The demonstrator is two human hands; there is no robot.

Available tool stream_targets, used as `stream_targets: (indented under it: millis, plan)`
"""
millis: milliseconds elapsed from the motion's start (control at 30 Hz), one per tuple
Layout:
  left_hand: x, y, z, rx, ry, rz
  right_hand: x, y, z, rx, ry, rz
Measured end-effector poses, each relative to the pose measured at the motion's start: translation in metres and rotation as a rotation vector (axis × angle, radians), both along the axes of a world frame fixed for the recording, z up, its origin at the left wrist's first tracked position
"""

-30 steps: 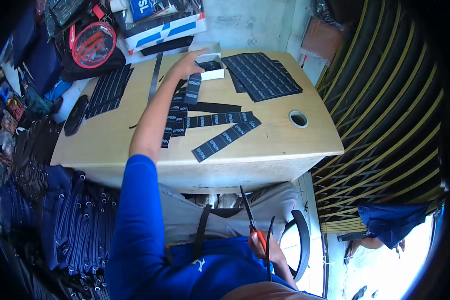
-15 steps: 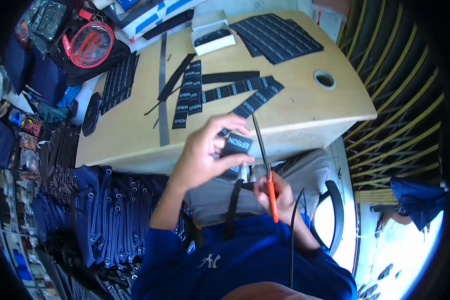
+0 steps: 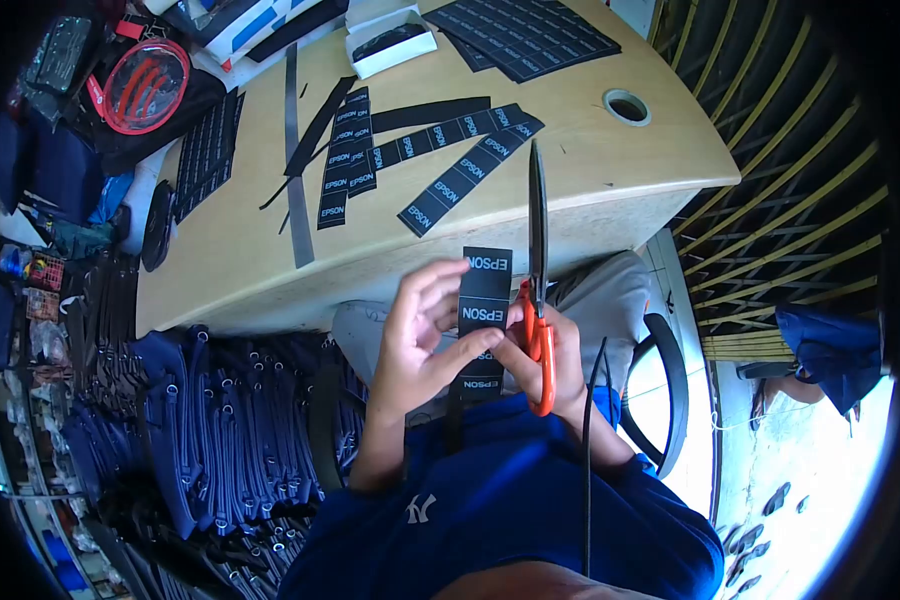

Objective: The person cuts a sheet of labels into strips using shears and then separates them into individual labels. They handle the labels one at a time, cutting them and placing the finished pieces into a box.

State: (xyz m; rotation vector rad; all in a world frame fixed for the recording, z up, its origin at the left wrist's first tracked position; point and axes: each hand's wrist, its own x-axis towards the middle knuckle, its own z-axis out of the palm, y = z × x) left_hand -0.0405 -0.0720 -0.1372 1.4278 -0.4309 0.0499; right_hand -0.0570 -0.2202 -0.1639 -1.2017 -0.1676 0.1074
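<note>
A black strip (image 3: 484, 285) with repeated white EPSON lettering hangs upright in front of the body, below the table edge. My left hand (image 3: 422, 335) holds it at its left side, thumb across its front and the other fingers behind or beside it. My right hand (image 3: 555, 355) is closed on orange-handled scissors (image 3: 538, 230), whose blades point up and look closed or nearly so. The right fingertips also touch the strip near my left thumb. More EPSON strips (image 3: 470, 170) lie crossed and overlapping on the table (image 3: 230, 270).
Labelled sheets (image 3: 530, 40) and an open white box (image 3: 395, 50) lie toward the table's far side. A round hole (image 3: 627, 107) is at the right. Dark blue straps (image 3: 240, 430) hang at lower left. A metal lattice gate (image 3: 790, 200) stands at right.
The strip, earlier bent in my left hand, now shows at greater length, upright. My right hand and the scissors have moved up beside it. The camera view has shifted slightly.
</note>
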Motion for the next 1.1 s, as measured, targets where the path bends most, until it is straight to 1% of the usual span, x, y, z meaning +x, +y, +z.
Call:
stream_targets:
  millis: [100,133,167,233,300,367,433,500,533,567,633,667,700,733,767,800,833,867,900,967,1000,1100]
  plan:
    - [-0.005,0.01,-0.006,0.081,0.035,-0.071,0.002,0.0,-0.015,-0.037,-0.035,0.03]
    - [-0.008,0.007,-0.004,0.046,0.097,-0.022,0.002,0.001,-0.016,-0.036,-0.031,0.037]
    - [-0.009,0.009,-0.004,0.046,0.101,-0.016,0.002,0.001,-0.016,-0.051,-0.054,0.047]
    - [-0.009,0.012,-0.004,0.026,0.16,-0.045,0.0,-0.001,-0.015,-0.066,-0.073,0.06]
    - [-0.007,0.016,-0.001,0.01,0.205,-0.026,-0.002,-0.009,-0.007,-0.21,-0.061,0.145]
    - [-0.004,0.021,0.0,0.086,0.123,0.022,-0.005,-0.018,-0.019,-0.232,-0.108,0.169]
    - [-0.002,0.027,0.004,0.112,0.111,0.021,-0.01,-0.031,-0.03,-0.254,-0.156,0.2]
    - [-0.001,0.035,0.006,0.133,0.105,0.027,-0.02,-0.047,-0.039,-0.409,-0.118,0.24]
    - [0.001,0.041,0.007,0.174,0.106,-0.019,-0.026,-0.053,-0.038,-0.416,-0.008,0.301]
    - [0.003,0.046,0.007,0.212,0.108,-0.064,-0.028,-0.059,-0.036,-0.421,-0.005,0.316]
    - [0.005,0.054,0.009,0.28,0.144,-0.094,-0.031,-0.071,-0.034,-0.572,-0.007,0.445]
    - [0.007,0.054,0.012,0.266,0.165,-0.114,-0.032,-0.078,-0.034,-0.66,-0.005,0.523]
    - [0.008,0.055,0.014,0.253,0.185,-0.135,-0.034,-0.081,-0.035,-0.667,0.004,0.537]
    - [0.011,0.062,0.011,0.357,0.185,-0.15,-0.036,-0.084,-0.037,-0.645,-0.012,0.584]
    - [0.013,0.064,0.012,0.349,0.195,-0.143,-0.038,-0.086,-0.039,-0.621,-0.027,0.631]
    - [0.015,0.064,0.016,0.423,0.161,-0.204,-0.038,-0.09,-0.037,-0.624,0.028,0.695]
    - [0.017,0.065,0.019,0.499,0.125,-0.266,-0.037,-0.091,-0.035,-0.625,0.036,0.705]
    - [0.018,0.066,0.02,0.587,0.129,-0.262,-0.036,-0.091,-0.034,-0.632,0.004,0.731]
    - [0.018,0.064,0.022,0.583,0.136,-0.259,-0.035,-0.092,-0.033,-0.638,-0.029,0.755]
    - [0.019,0.059,0.024,0.578,0.089,-0.327,-0.031,-0.093,-0.03,-0.64,-0.014,0.79]
    - [0.019,0.059,0.023,0.575,0.094,-0.326,-0.03,-0.094,-0.03,-0.641,-0.004,0.82]
    - [0.022,0.06,0.021,0.529,0.072,-0.356,-0.03,-0.098,-0.032,-0.591,0.065,0.812]
